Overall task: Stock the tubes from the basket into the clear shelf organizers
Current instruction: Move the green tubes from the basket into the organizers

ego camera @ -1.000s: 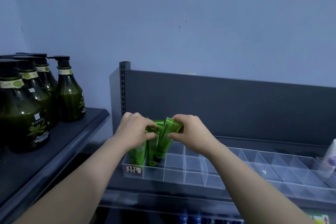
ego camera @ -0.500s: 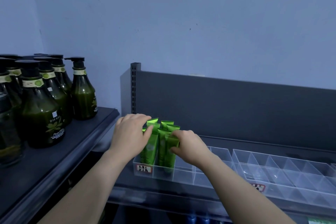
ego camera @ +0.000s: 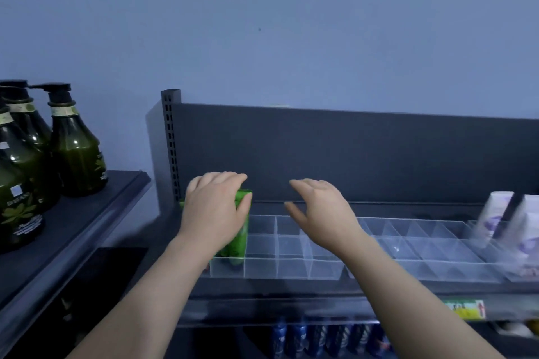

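Green tubes stand upright in the leftmost compartments of a clear shelf organizer on the dark shelf. My left hand lies over their tops with its fingers curled round them, hiding most of the tubes. My right hand hovers above the bare compartments to the right, fingers spread and holding nothing. The basket is not in view.
A second clear organizer continues to the right, with white and purple tubes at its far end. Dark green pump bottles stand on the lower shelf at left. Blue items sit on the shelf below. The shelf's dark back panel rises behind.
My right hand has let go of the green tubes and lifted away to the right, opening. My left hand stays on the tubes. The camera has shifted right.
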